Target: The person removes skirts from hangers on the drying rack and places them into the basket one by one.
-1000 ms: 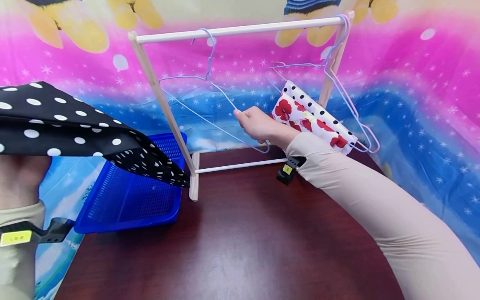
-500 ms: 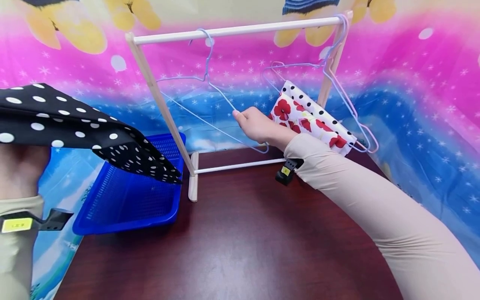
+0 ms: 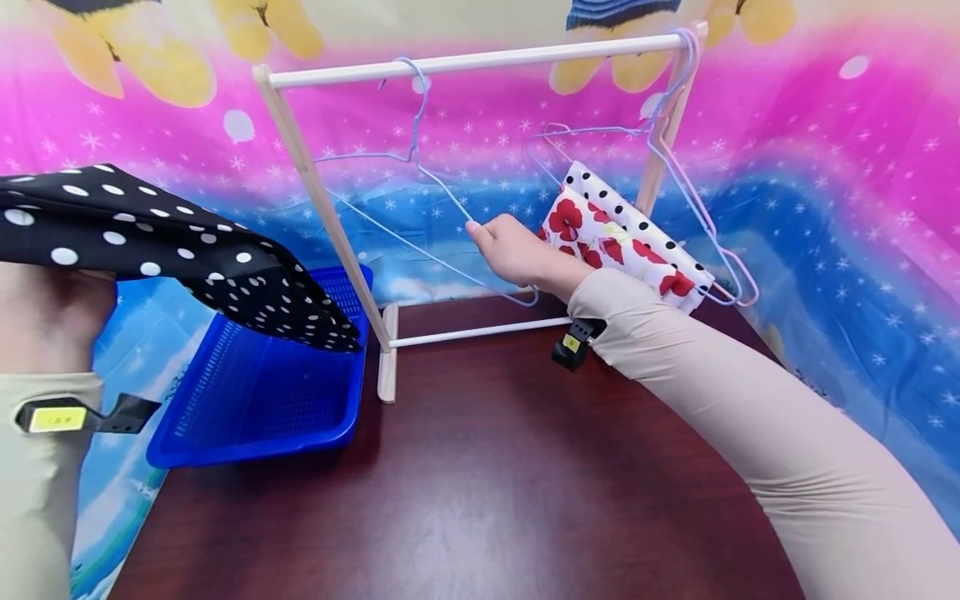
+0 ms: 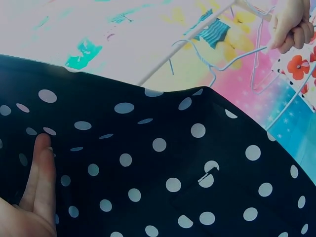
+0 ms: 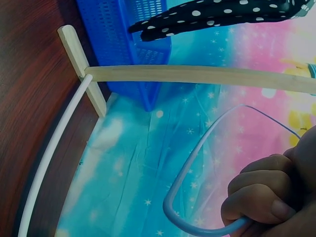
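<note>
A black cloth with white polka dots lies over my left hand at the left of the head view, sloping down to a tip above the basket. In the left wrist view, straight fingers rest against the cloth; the thumb cannot be seen. My right hand grips the sloping right arm of a light blue hanger, whose hook sits over the rack's top bar. In the right wrist view, its fingers curl round the hanger's wire. The cloth and this hanger are apart.
The wooden rack stands on a dark red-brown table. At its right end hang a blue-purple hanger and a pink hanger with red-flowered cloth and white dotted cloth. A blue basket stands left.
My left hand has risen slightly and shifted a little right with the dotted cloth, whose tip has lifted. My right hand keeps its grip on the hanger in the same place.
</note>
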Available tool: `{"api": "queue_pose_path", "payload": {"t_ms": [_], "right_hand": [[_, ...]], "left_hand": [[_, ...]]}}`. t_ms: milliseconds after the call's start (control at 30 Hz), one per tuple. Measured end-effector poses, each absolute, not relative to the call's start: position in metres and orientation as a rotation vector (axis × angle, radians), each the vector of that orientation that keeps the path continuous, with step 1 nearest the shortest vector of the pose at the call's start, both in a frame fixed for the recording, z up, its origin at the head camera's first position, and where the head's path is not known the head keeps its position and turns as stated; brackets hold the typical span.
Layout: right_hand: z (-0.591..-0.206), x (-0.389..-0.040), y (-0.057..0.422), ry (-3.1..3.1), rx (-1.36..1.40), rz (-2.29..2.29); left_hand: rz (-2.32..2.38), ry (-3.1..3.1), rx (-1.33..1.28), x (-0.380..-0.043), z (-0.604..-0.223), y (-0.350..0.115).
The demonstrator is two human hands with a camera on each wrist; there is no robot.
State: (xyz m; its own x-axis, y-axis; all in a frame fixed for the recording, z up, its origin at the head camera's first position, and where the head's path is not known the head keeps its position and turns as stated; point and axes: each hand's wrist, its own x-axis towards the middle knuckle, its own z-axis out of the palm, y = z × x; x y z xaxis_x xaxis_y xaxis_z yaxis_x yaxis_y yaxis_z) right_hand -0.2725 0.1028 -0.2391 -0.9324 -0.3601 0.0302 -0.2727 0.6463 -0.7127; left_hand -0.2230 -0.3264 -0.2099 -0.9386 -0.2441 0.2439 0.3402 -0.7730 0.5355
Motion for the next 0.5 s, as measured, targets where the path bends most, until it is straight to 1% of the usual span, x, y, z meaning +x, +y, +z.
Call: {"api": "queue_pose_path", "payload": {"t_ms": [167,400,500], "right_hand": [[-0.241,-0.273,0.101,2.754,-0.539,-1.148],[-0.241,-0.273,0.101,2.754,-0.545,-1.156],[-0.241,-0.273,0.101,2.757,-0.545,-1.156]], "left_hand": [[-2.606,-0.958,-0.248,-0.225,-0.204,-0.319],[-2.644,-0.948,-0.078,-0.234,-0.192,-0.319],[-2.648,-0.940,-0.051,-0.241,-0.189,-0.321]]}}
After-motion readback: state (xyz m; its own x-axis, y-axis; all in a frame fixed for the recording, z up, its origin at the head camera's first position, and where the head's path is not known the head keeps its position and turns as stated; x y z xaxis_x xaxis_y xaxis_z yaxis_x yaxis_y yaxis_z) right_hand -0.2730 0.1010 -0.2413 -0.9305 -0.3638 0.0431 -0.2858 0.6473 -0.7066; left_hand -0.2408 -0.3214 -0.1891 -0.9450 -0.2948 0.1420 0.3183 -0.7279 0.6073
